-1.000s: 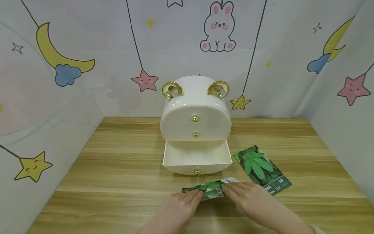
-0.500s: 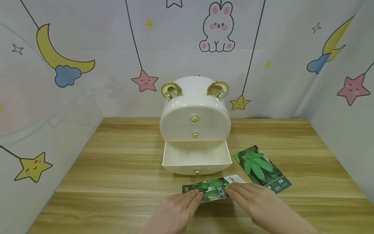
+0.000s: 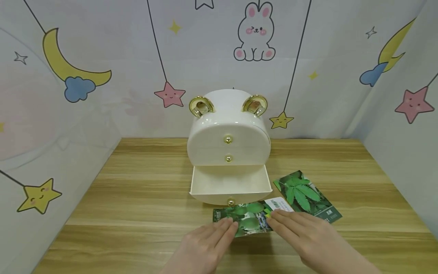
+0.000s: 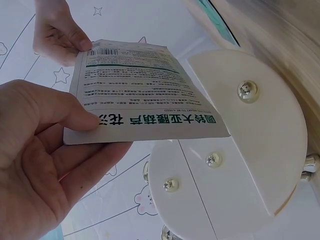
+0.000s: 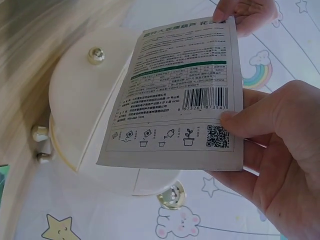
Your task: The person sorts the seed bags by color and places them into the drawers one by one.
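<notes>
A seed packet (image 3: 251, 220) with green gourds printed on its front is held by both hands just before the open drawer. My left hand (image 3: 205, 243) pinches its left end, thumb on the printed back and fingers on the front. At the other end, my right hand (image 3: 306, 236) pinches it the same way, thumb beside the QR code in the right wrist view. The packet's white back (image 5: 175, 85) bears text and a barcode. Behind it stands a white bear-shaped drawer box (image 3: 229, 131) with gold ears and knobs. Its bottom drawer (image 3: 212, 198) is pulled out, with nothing visible inside.
A second seed packet (image 3: 302, 194) with a green leaf picture lies flat on the wooden table (image 3: 137, 198), right of the drawer. My right hand overlaps its lower corner in the head view. A patterned cloth backdrop (image 3: 130, 76) surrounds the table at the back and sides.
The held packet has tipped so that more of its front and its white end faces the head camera. Its upper edge now overlaps the drawer's lower front. The box and the other packet stay put.
</notes>
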`<state>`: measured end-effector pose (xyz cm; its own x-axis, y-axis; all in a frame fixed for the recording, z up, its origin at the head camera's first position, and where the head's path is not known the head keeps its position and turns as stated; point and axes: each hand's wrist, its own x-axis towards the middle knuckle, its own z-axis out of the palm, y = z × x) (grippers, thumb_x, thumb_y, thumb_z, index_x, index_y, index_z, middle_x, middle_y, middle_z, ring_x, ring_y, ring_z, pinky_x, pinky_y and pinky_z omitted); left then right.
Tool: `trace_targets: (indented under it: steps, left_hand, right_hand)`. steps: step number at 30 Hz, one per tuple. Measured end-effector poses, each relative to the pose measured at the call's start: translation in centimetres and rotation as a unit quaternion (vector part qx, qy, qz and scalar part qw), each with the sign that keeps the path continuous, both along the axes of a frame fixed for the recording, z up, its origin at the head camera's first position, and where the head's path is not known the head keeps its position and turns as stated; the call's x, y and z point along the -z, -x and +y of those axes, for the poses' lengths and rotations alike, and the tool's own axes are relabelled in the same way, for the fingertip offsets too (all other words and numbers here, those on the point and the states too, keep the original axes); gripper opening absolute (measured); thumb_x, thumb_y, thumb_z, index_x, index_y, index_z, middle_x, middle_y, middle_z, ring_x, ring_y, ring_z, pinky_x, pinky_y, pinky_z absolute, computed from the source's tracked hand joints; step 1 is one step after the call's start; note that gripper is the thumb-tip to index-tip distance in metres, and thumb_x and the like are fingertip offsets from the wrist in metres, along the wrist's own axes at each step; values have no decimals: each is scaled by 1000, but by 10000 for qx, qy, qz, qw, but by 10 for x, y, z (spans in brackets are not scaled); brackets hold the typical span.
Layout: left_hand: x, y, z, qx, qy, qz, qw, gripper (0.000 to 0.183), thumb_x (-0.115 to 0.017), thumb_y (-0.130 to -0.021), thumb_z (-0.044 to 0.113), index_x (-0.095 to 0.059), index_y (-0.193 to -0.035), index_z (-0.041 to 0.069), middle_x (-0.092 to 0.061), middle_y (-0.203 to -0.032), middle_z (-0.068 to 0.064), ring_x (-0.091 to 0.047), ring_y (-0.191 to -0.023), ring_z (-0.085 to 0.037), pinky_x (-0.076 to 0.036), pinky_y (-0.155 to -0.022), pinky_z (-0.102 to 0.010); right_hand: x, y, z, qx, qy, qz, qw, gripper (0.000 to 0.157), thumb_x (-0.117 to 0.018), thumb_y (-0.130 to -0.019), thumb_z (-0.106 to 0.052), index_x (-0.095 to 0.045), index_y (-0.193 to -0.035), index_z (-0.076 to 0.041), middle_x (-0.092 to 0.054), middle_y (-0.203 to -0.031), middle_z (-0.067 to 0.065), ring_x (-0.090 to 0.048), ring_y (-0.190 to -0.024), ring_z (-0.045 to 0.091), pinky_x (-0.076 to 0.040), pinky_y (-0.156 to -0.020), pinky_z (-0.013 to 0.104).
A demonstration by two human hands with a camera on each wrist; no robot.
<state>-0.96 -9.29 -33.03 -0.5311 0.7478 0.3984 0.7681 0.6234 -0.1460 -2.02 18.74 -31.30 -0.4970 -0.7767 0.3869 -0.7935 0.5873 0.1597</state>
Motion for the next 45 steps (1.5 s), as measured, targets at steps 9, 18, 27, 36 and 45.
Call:
trace_targets:
  steps: [9,18,27,36,45]
  left_hand:
    - [1,10,6,-12,-479,1071,9931,45,-21,-102,22,-62,-113,7,-68,-110,-5,-65,-101,-14,-55,-78,-25]
    - [7,22,4,-195,-516,1348,9893,46,-18,-100,4,-61,-115,5,-67,-113,-6,-64,-104,-16,-54,-83,-27]
    - [12,29,-2,-323,-358,1255,9909,38,-33,-92,4,-60,-118,6,-65,-116,-6,-63,-106,-16,-53,-86,-28]
    - [16,41,-6,-354,-283,1329,9901,38,-41,-85,7,-61,-117,9,-66,-114,-3,-63,-106,-15,-52,-88,-27]
    - [28,53,-9,-329,-486,1191,9912,35,-43,-85,9,-64,-113,10,-67,-112,-3,-63,-106,-15,-52,-89,-27]
  right_hand:
    - [-2,9,-6,-31,302,550,9980,45,-24,-101,-33,-59,-119,-11,-65,-115,-1,-63,-101,14,-54,-77,31]
    - [3,20,-12,86,405,562,9976,53,-9,-101,-15,-58,-122,-12,-63,-120,-1,-62,-104,14,-54,-80,31]
    - [13,32,-14,167,473,309,9983,60,-5,-95,-8,-59,-120,-14,-64,-119,-1,-62,-106,15,-52,-83,30]
    - [24,45,-18,127,603,246,9978,58,-8,-96,-7,-61,-118,-15,-65,-117,-2,-62,-105,14,-53,-81,30]
    - [36,56,-20,120,654,131,9977,48,-34,-85,7,-62,-117,-14,-65,-116,-1,-62,-106,15,-53,-85,30]
